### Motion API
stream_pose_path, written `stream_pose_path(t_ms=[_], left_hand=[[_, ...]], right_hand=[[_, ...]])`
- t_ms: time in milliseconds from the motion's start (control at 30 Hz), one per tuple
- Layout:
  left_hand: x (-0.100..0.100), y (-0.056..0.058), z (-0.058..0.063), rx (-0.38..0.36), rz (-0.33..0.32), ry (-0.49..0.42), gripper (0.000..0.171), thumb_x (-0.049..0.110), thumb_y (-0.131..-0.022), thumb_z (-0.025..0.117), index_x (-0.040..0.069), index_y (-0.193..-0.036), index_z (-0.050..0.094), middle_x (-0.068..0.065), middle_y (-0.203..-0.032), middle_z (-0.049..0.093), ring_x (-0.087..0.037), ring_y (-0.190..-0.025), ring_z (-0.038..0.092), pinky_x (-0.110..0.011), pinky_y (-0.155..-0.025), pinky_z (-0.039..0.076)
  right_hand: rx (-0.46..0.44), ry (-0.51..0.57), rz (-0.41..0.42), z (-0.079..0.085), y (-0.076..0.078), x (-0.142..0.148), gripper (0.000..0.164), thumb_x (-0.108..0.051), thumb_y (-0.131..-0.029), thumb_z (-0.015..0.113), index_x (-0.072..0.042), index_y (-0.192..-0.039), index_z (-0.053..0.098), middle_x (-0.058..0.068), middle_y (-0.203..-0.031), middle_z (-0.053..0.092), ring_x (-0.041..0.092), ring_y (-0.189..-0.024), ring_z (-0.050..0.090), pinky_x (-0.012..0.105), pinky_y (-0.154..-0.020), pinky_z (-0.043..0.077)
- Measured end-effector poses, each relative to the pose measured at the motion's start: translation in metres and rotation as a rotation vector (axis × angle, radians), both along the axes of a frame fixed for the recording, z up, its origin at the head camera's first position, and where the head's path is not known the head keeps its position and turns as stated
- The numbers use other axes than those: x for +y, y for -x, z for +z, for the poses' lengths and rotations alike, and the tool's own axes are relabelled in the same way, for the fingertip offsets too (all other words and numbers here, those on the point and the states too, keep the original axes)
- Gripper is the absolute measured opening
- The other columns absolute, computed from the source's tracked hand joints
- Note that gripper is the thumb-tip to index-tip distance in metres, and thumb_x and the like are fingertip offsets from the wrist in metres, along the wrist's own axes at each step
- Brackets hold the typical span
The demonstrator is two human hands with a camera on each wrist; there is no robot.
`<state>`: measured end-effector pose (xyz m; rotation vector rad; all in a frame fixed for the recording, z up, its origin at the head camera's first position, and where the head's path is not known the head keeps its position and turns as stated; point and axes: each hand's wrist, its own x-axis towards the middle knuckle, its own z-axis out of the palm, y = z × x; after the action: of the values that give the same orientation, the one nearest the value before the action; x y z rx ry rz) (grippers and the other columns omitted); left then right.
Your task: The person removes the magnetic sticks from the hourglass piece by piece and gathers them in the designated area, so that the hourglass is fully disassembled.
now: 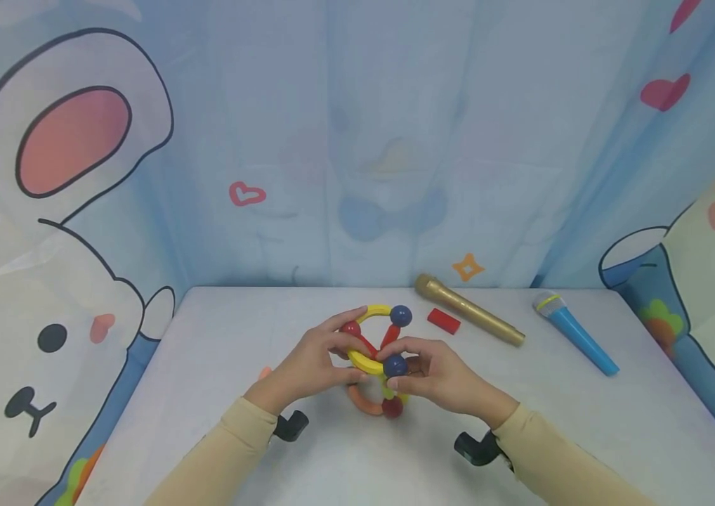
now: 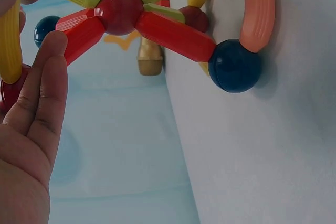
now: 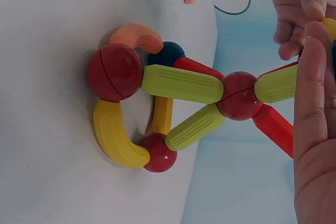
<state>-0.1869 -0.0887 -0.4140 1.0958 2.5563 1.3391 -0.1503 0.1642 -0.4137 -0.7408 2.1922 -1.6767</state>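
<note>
the left hand pinches the yellow stick, whose long axis slopes slightly toward the lower right of frame. at that end, the right hand holds the blue ball.

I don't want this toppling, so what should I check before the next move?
1. Left grip on the near yellow curved rod: ok, pinched.
2. Right grip on the near blue ball: ok, pinched.
3. Lower ring resting on the table: ok.
4. Central red ball touching its visible rods: ok.
5. Upper ring closed: cannot tell, partly hidden.
6. Table free of loose pieces: not ok, red block.
</note>
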Motion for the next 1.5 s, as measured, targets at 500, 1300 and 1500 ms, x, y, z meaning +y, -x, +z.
stream_pose_path(t_ms=[500,1300,1500], left_hand=[[0.0008,-0.0003,0.0000,-0.021,0.007,0.010,0.031,0.012,-0.077,0.088,0.019,-0.105,0.078,0.014,-0.157,0.032,-0.014,-0.127,0.049,-0.025,-0.089,0.052],[-0.0008,-0.0006,0.0016,-0.032,-0.004,0.001,0.028,0.012,-0.077,0.088,0.020,-0.102,0.078,0.009,-0.158,0.034,-0.015,-0.130,0.048,-0.024,-0.090,0.052],[-0.0004,-0.0013,0.0033,-0.041,0.001,0.005,0.028,0.010,-0.076,0.088,0.021,-0.101,0.078,0.009,-0.157,0.034,-0.015,-0.132,0.046,-0.025,-0.090,0.052]], right_hand=[[0.002,-0.023,0.004,0.0031,0.0011,-0.0003,0.032,-0.003,-0.089,0.073,-0.007,-0.119,0.064,0.014,-0.115,0.062,0.032,-0.092,0.070,0.037,-0.081,0.058],[-0.005,0.060,0.010,-0.0024,0.0025,0.0038,0.032,-0.002,-0.092,0.070,-0.004,-0.122,0.061,0.016,-0.116,0.062,0.043,-0.102,0.065,0.035,-0.087,0.056],[-0.021,0.059,0.011,-0.0032,0.0020,0.0049,0.032,-0.003,-0.093,0.069,-0.004,-0.124,0.060,0.016,-0.119,0.062,0.044,-0.105,0.064,0.035,-0.090,0.055]])
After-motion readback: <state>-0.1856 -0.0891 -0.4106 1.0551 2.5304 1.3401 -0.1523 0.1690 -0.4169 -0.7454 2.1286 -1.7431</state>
